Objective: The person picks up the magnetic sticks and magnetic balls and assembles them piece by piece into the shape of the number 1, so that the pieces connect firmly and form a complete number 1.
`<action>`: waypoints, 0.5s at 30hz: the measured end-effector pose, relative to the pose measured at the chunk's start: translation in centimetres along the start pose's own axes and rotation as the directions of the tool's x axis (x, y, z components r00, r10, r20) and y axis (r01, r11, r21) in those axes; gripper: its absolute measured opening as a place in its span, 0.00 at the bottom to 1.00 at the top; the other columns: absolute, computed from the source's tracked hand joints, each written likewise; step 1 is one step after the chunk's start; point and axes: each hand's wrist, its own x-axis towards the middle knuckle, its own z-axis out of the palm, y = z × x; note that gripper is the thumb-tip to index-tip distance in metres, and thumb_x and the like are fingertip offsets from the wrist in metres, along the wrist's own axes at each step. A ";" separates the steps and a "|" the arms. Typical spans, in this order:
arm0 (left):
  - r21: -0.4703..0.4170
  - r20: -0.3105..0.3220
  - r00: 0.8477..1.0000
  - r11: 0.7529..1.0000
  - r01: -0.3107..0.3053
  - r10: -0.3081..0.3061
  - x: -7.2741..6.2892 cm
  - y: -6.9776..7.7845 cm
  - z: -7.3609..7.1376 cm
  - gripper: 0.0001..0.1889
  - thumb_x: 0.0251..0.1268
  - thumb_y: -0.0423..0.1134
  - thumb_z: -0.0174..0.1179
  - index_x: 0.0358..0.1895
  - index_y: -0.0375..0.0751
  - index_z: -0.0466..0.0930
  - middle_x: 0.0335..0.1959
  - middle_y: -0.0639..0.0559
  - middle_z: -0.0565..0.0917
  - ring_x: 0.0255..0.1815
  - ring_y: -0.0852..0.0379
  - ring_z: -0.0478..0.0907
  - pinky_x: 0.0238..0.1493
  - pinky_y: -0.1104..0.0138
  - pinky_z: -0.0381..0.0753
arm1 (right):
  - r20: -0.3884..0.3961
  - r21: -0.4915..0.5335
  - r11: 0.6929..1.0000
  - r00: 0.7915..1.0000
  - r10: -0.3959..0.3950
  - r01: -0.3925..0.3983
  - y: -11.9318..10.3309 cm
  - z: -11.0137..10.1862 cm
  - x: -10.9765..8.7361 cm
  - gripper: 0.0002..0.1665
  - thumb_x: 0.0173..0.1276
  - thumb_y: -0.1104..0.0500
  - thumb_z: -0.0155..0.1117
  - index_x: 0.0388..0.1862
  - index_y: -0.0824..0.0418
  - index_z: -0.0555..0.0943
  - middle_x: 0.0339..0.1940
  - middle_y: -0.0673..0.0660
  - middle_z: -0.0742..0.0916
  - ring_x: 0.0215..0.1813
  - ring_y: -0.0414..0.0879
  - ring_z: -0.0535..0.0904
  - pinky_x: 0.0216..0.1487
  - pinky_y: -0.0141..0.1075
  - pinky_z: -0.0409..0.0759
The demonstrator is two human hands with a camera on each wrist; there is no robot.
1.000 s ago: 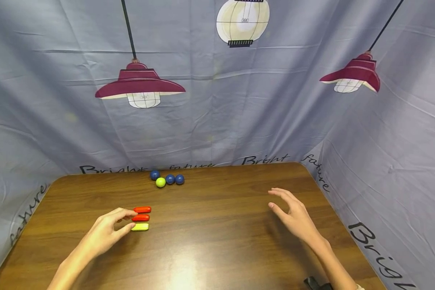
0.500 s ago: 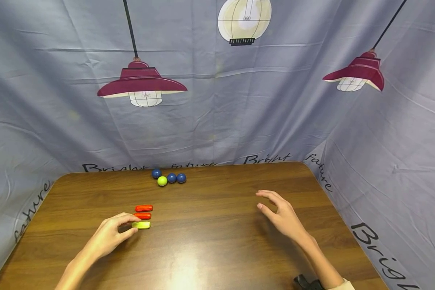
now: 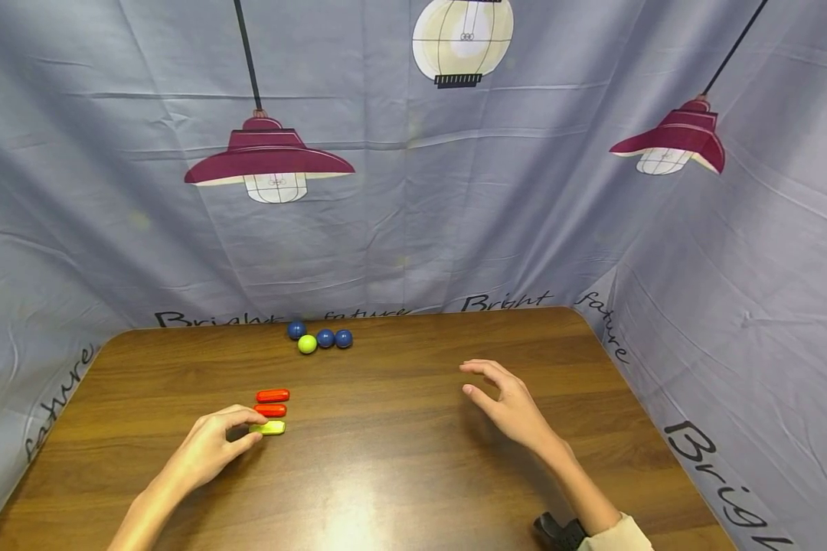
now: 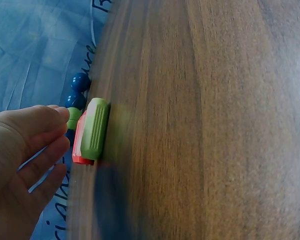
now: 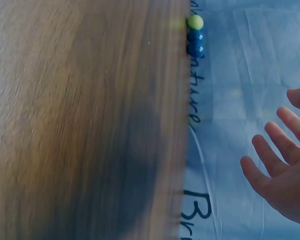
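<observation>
At the left of the table my left hand (image 3: 210,446) hovers with thumb and fingers apart at the left end of a yellow-green ridged oblong piece (image 3: 272,428). In the left wrist view a gap shows between the fingertips and that oblong piece (image 4: 95,129). Two similar red oblong pieces (image 3: 272,396) lie just behind it, roughly parallel; the nearer one's left end is close to my fingers. My right hand (image 3: 510,409) is held over the right half of the table, fingers loosely bent, holding nothing. The right wrist view shows its fingers (image 5: 272,150) spread.
Near the back edge sit a yellow-green ball (image 3: 307,344) and several blue balls (image 3: 343,338), close together. A patterned grey-blue curtain (image 3: 386,229) hangs behind and beside the wooden table (image 3: 400,474). A black strap (image 3: 558,529) shows at my right wrist.
My right hand has moved left across the table. The left hand has come slightly nearer the front, from beside the red oblong pieces to the yellow-green one. The pieces and balls have stayed put.
</observation>
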 end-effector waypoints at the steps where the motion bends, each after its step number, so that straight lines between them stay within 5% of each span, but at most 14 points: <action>1: -0.005 0.005 1.000 1.000 0.000 0.000 0.0 0.0 0.0 0.14 0.51 0.26 0.74 0.41 0.43 0.87 0.42 0.54 0.87 0.46 0.46 0.84 0.46 0.50 0.83 | 0.001 0.001 1.000 1.000 -0.004 0.004 0.0 0.2 0.1 0.18 0.70 0.58 0.68 0.58 0.56 0.82 0.61 0.53 0.82 0.64 0.50 0.75 0.60 0.56 0.76; 15: 0.021 -0.002 1.000 0.999 -0.029 0.029 0.1 -0.1 0.6 0.15 0.48 0.26 0.75 0.40 0.45 0.87 0.41 0.57 0.86 0.45 0.52 0.83 0.45 0.52 0.83 | 0.043 0.054 0.999 0.999 -0.009 0.007 -0.6 2.0 1.1 0.19 0.71 0.58 0.68 0.59 0.59 0.81 0.61 0.54 0.82 0.65 0.52 0.75 0.59 0.56 0.76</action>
